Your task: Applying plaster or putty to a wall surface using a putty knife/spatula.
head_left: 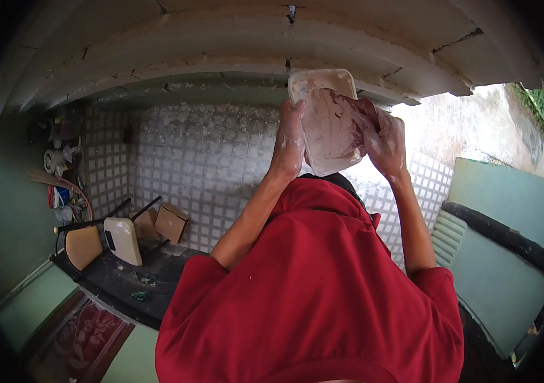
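Observation:
A white rectangular plastic tub (pixel 320 79) is held up in front of my chest, tilted so that its inside shows. White and pinkish smears coat its inner wall. My left hand (pixel 290 137) grips the tub's left side, with the thumb near the rim. On the right, my right hand (pixel 387 140) is closed on a dark red, white-smeared piece that looks like a cloth (pixel 343 108), which lies across the tub's opening. The fingers of that hand are partly hidden behind it. White residue marks both hands.
Beneath is a checkered tile floor (pixel 221 150) with white spatters. At lower left, a chair (pixel 83 247), a cream panel-like object (pixel 122 241) and a cardboard box (pixel 171 223) stand near a dark counter (pixel 150 274). Buckets (pixel 53 161) line the left wall. Ceiling beams run overhead.

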The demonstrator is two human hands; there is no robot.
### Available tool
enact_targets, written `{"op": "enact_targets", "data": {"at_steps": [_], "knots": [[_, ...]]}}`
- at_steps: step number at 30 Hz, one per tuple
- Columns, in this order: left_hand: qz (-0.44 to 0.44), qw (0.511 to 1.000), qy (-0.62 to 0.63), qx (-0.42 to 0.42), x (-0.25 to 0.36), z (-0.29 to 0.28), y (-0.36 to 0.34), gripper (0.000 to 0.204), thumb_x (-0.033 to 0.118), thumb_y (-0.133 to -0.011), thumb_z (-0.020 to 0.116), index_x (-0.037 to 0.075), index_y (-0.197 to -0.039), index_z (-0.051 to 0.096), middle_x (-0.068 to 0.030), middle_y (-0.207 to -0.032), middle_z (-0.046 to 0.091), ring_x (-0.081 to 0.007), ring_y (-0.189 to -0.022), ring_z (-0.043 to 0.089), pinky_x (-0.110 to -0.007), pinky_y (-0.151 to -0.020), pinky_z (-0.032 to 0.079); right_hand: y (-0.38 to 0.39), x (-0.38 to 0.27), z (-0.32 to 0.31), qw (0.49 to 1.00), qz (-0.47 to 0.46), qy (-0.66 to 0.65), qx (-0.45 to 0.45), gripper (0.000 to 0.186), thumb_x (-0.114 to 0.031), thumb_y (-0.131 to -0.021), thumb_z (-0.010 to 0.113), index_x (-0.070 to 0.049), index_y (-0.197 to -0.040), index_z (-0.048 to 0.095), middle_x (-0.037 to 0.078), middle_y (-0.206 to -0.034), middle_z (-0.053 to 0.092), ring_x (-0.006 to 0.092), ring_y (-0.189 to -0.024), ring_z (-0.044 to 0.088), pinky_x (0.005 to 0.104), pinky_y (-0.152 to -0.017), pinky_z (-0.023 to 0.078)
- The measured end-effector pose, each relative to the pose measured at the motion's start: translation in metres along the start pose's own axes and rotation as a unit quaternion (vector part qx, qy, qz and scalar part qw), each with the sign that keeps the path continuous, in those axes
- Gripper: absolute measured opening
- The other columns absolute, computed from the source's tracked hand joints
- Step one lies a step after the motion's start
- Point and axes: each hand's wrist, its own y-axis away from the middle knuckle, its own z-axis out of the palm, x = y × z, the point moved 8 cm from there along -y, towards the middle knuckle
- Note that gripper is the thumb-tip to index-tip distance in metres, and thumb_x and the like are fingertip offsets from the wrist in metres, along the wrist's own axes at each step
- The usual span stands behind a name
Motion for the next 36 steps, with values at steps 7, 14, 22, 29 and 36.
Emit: {"op": "enact_targets", "data": {"at_steps": [7,14,22,29,36], "knots": [[-0.041,0.999,0.002,-0.026,-0.013,-0.003,0.006,0.032,0.035,-0.099,0.038,0.007,-0.115,0.041,-0.0033,-0.108,0.046,-0.0115,-0.105,0.044,-0.029,-0.098,0.033,0.01,0.004,0.006,0.998,0.043,-0.049,-0.007,0.023,-0.012,-0.087,0.059,0.006,-0.101,0.063,0.015,-0.068,0.063,0.0205,-0.049,0.057,0.0326,-0.053,0.047],[0.006,0.999,-0.028,-0.028,0.001,0.008,0.013,0.045,0.035,-0.098,0.04,0.005,-0.132,0.036,-0.0068,-0.124,0.045,-0.015,-0.116,0.041,-0.031,-0.104,0.029,0.021,0.009,-0.024,0.982,0.145,-0.107,0.062,0.022,-0.012,-0.089,0.058,0.008,-0.096,0.062,0.009,-0.061,0.059,0.0099,-0.041,0.05,0.0261,-0.039,0.039],[0.049,0.992,-0.105,-0.045,-0.003,0.02,0.016,0.047,0.032,-0.097,0.041,0.003,-0.134,0.036,-0.0089,-0.129,0.044,-0.0161,-0.119,0.04,-0.031,-0.105,0.028,0.016,0.017,-0.019,0.997,0.068,0.022,0.026,0.029,-0.01,-0.083,0.054,0.007,-0.106,0.061,0.024,-0.084,0.066,0.0356,-0.071,0.064,0.0344,-0.068,0.05],[0.019,0.994,-0.088,-0.065,-0.011,0.04,0.015,0.047,0.032,-0.098,0.04,0.002,-0.135,0.036,-0.0097,-0.129,0.045,-0.0169,-0.119,0.042,-0.031,-0.105,0.028,0.019,0.027,-0.031,0.997,-0.025,-0.039,0.064,0.029,-0.006,-0.083,0.054,0.006,-0.108,0.062,0.024,-0.091,0.066,0.0345,-0.081,0.068,0.0344,-0.07,0.051],[-0.034,0.99,-0.103,-0.086,-0.046,0.053,0.011,0.044,0.033,-0.1,0.04,0.004,-0.133,0.037,-0.0077,-0.127,0.047,-0.0148,-0.117,0.043,-0.03,-0.104,0.031,0.014,0.072,-0.031,0.994,-0.004,-0.106,0.014,0.024,-0.01,-0.084,0.06,0.007,-0.1,0.061,0.019,-0.084,0.067,0.0283,-0.069,0.063,0.0327,-0.067,0.049]]}}
